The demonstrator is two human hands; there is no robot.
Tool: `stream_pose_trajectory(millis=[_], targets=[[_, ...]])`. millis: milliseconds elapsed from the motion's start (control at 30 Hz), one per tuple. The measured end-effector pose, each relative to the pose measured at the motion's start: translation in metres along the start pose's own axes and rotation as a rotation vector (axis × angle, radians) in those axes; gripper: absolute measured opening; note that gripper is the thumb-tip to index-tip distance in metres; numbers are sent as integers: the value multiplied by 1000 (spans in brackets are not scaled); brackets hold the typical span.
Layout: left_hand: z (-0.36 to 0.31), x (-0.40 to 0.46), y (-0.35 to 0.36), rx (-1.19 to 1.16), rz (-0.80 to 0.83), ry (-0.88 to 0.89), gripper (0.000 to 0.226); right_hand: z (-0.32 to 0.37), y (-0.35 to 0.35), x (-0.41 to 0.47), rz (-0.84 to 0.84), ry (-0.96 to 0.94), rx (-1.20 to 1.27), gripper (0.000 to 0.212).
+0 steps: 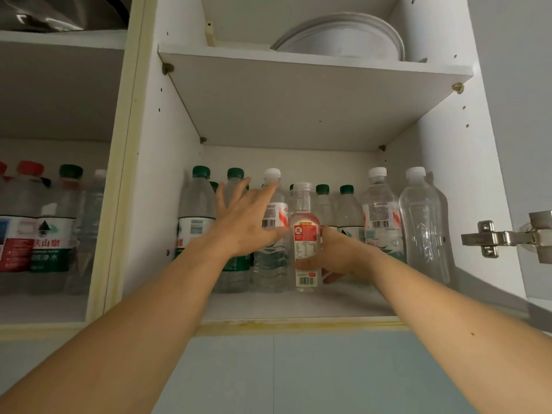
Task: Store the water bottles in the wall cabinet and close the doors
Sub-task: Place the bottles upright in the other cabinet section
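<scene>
Big white wall cabinet (442,180) is wide open, lower shelf packed with water bottles (380,213), mostly standing at the back. Up top there's a stack of white plates (343,37). Left hand (248,222) is spread out, fingers straight, against the bottles. Right hand (337,255) is wrapped round a small red-labelled bottle (304,237), upright at the shelf front.
</scene>
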State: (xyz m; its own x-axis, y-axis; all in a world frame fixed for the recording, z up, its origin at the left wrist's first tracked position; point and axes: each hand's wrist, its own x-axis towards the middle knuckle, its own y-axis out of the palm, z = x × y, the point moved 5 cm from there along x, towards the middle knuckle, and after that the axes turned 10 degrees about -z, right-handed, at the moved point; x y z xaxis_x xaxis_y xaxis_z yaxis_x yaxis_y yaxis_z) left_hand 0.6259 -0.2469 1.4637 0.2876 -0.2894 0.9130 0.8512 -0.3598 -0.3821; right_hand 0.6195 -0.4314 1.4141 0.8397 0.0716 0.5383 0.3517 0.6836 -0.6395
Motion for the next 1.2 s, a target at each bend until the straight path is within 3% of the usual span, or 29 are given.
stream_pose_trajectory(millis=[67, 467, 867, 1200], targets=[[1, 1, 0, 13, 19, -5, 103, -3, -3, 1, 10, 10, 10, 29], [-10, 0, 0, 94, -118, -64, 108, -5, 1, 5, -10, -54, 72, 24], [1, -1, 0, 73, 87, -13, 129, 0, 8, 6, 10, -113, 40, 23], [0, 3, 0, 114, -27, -6, 115, 0, 8, 7, -10, -127, 12, 27]])
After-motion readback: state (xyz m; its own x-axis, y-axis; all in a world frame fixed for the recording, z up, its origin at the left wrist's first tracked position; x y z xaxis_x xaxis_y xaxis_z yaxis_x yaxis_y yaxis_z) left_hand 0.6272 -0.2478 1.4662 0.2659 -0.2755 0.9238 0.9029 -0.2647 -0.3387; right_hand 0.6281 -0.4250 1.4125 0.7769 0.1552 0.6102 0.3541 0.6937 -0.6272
